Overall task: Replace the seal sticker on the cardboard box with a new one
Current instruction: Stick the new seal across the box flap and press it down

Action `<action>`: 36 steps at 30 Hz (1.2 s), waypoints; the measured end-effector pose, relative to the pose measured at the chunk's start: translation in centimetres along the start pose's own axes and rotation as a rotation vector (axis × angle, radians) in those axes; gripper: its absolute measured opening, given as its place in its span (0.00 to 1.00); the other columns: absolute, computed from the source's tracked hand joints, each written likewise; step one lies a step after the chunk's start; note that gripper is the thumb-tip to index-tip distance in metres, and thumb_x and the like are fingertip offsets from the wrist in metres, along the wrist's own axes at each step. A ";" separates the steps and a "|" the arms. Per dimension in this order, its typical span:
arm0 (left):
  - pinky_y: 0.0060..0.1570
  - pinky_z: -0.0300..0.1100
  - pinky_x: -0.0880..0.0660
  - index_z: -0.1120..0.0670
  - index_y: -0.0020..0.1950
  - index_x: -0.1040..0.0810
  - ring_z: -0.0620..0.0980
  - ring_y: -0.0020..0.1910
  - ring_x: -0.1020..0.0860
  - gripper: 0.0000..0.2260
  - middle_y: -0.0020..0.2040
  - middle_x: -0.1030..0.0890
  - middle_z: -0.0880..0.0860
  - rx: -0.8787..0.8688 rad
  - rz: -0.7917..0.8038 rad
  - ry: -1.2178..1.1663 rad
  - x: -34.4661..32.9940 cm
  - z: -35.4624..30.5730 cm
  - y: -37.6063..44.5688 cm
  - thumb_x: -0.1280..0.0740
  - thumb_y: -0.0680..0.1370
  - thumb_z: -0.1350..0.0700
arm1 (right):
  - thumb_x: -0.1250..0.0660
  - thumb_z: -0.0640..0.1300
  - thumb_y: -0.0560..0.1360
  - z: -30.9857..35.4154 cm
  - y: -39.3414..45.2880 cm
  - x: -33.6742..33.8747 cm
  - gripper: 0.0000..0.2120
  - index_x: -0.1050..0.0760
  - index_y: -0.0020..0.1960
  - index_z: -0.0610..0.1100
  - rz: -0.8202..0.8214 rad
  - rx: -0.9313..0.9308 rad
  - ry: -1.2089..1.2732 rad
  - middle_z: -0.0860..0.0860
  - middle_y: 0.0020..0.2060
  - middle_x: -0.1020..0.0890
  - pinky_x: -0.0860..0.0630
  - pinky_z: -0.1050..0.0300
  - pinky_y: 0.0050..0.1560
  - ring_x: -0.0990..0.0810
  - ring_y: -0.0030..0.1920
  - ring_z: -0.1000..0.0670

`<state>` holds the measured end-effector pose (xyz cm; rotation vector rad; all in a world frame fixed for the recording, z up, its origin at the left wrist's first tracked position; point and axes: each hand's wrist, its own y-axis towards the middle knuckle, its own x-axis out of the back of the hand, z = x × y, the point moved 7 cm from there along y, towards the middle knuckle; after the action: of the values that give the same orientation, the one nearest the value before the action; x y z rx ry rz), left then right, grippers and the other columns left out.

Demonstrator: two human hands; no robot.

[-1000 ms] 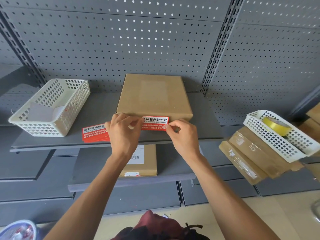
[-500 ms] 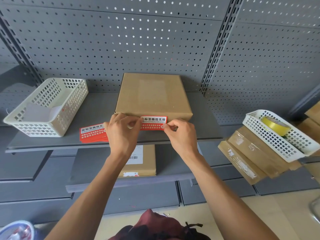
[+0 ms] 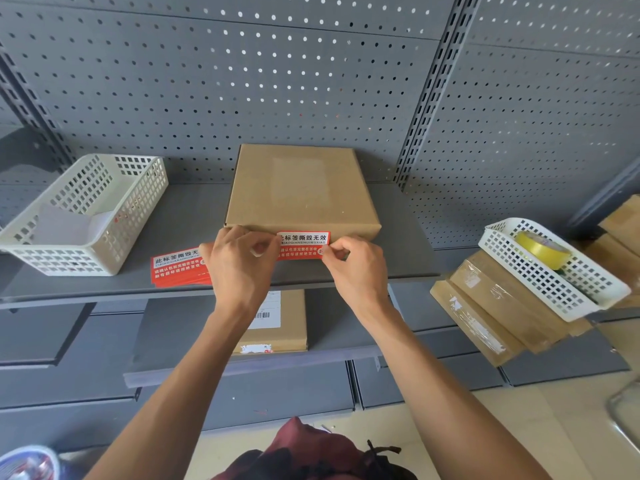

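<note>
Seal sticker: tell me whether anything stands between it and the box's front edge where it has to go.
Nothing visible does. The seal sticker is held at the front edge of the cardboard box, the left hand pinching its left end and the right hand its right end. Whether it already touches the cardboard cannot be told.

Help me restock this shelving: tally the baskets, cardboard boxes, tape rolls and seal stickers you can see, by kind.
White baskets: 2
Single cardboard boxes: 2
Flat cardboard bundle: 1, pieces uncountable
Yellow tape roll: 1
Red sticker between the hands: 1
Red sticker stack: 1, sheets uncountable
Total: 8
</note>
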<state>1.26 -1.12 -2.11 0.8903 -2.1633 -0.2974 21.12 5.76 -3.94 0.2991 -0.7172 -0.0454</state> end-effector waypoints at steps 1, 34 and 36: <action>0.51 0.49 0.39 0.48 0.40 0.13 0.50 0.46 0.23 0.06 0.39 0.18 0.45 0.004 0.000 0.000 0.0 0.1 0.0 0.27 0.77 0.52 | 0.29 0.48 0.75 0.0 0.0 0.0 0.09 0.18 0.38 0.47 0.000 0.000 -0.006 0.56 0.35 0.16 0.21 0.52 0.38 0.20 0.36 0.52; 0.49 0.48 0.39 0.47 0.37 0.17 0.50 0.45 0.23 0.07 0.39 0.19 0.45 -0.015 -0.046 0.033 -0.1 -0.1 -0.1 0.27 0.76 0.51 | 0.29 0.51 0.76 0.1 0.0 0.4 0.10 0.17 0.40 0.47 -0.007 -0.014 -0.093 0.55 0.37 0.15 0.21 0.53 0.38 0.18 0.37 0.51; 0.49 0.46 0.41 0.46 0.38 0.19 0.50 0.44 0.23 0.07 0.38 0.19 0.44 -0.011 -0.050 0.020 0.0 0.0 0.0 0.27 0.76 0.51 | 0.29 0.53 0.76 -0.1 0.0 0.5 0.11 0.17 0.40 0.47 -0.015 -0.019 -0.100 0.55 0.37 0.15 0.22 0.54 0.38 0.18 0.37 0.51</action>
<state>1.32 -1.11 -2.14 0.9380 -2.1219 -0.3236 21.50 5.74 -3.67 0.2852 -0.8129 -0.0822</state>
